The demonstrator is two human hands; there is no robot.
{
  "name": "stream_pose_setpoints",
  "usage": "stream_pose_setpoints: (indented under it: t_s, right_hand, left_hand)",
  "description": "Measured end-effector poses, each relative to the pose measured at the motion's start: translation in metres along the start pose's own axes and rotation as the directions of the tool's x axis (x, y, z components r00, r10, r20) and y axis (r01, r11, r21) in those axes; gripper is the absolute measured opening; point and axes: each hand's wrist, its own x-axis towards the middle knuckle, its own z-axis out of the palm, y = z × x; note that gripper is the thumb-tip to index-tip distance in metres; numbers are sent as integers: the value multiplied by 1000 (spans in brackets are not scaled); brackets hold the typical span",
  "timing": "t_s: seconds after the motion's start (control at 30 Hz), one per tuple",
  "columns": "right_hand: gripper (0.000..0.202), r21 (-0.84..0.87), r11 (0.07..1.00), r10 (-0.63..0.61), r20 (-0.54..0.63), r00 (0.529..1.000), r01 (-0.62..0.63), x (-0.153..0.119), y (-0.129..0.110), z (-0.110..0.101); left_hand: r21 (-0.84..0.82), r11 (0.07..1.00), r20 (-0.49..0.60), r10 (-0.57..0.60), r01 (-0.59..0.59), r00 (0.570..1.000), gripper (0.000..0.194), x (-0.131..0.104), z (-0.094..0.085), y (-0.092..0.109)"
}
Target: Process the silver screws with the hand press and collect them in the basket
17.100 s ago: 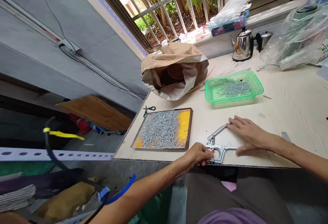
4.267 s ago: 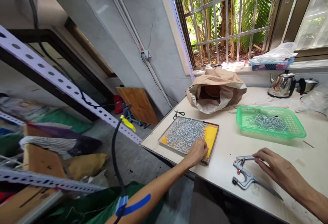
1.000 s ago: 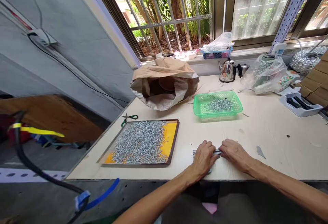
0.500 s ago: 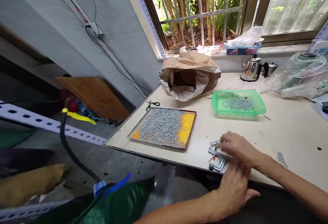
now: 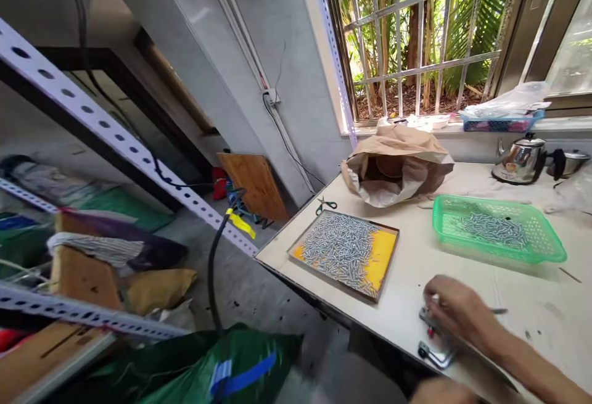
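Observation:
At the front edge of the table sits a small metal clamp-like device (image 5: 439, 358) with a red tip and a dark knob. My right hand (image 5: 456, 311) is closed over its upper part, fingers curled and somewhat blurred. A thin grey piece (image 5: 499, 311) sticks out behind that hand; whether the hand holds it is unclear. Only the back of my left hand (image 5: 441, 391) shows at the bottom edge, just below the device, its fingers hidden. A shallow tray (image 5: 383, 262) with a yellow bottom holds many small silver screws. To its right, a green plastic basket (image 5: 546, 250) contains more of them.
Behind the tray stand an open brown paper bag (image 5: 407, 148) and green-handled scissors (image 5: 326, 206). A steel kettle (image 5: 520, 160) is at the back right. To the left, a perforated metal shelf rail (image 5: 123, 139) crosses in front, with a dark hose (image 5: 213, 280) below.
The view has swung left, so the table appears farther right. My left hand has dropped away from the device to the bottom edge. My right hand's fingers have curled over the device.

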Motion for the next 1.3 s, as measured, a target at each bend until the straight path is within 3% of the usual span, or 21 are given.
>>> stream_pose_setpoints:
  t_s: [0.07,0.1,0.17,0.23,0.3,0.4,0.5,0.63,0.73,0.77,0.87,0.97,1.07,1.13,1.3]
  right_hand:
    - [22,32,995,99,-144,985,-96,10,29,-35]
    - [21,-3,991,131,-179,975,-133,15,47,-53]
    - [25,-160,959,195,-227,954,-234,20,78,-81]
    - [29,-298,896,266,-235,935,-329,15,95,-94]
    - [32,-295,898,297,-144,944,-327,-2,91,-88]
    - [32,-60,966,256,138,957,-250,-40,55,-60]
    - [25,47,956,254,367,895,-291,-71,12,-35]
    - [16,-54,939,328,448,832,-340,-84,-10,-21]
    - [19,-131,950,314,388,867,-285,-86,-8,-18]
    - [20,-152,955,294,353,888,-255,-86,-7,-18]
    - [21,-207,965,209,233,950,-161,-88,-8,-18]
    - [23,-244,964,146,151,978,-106,-89,-15,-21]
    - [25,-242,964,143,129,981,-109,-89,-21,-23]
    - [25,-242,962,166,139,976,-129,-90,-22,-23]
    - [23,-241,957,212,196,957,-162,-94,-17,-16]
  left_hand:
    - [59,995,-25,-82,84,996,23,-5,-26,-41]
    - [156,962,-35,-221,224,975,23,-5,-40,-64]
    - [316,845,-27,-446,431,895,21,0,-63,-108]
    - [410,776,62,-548,479,834,22,6,-76,-140]
    - [453,772,187,-571,445,799,21,10,-79,-158]
    - [457,807,315,-541,375,780,21,8,-70,-167]
    - [432,827,336,-519,360,786,22,5,-64,-172]
    - [308,824,232,-550,476,802,22,11,-69,-165]
    - [-44,775,182,-614,630,768,16,18,-72,-133]
    - [-197,710,224,-639,676,736,14,19,-70,-118]
    - [-489,368,451,-669,791,591,18,19,-58,-77]
    - [-535,107,577,-679,838,455,28,14,-41,-54]
    - [-526,-10,612,-699,851,370,38,10,-31,-50]
    - [-513,-27,622,-700,858,350,42,10,-29,-51]
    - [-422,34,679,-650,906,341,41,15,-30,-57]
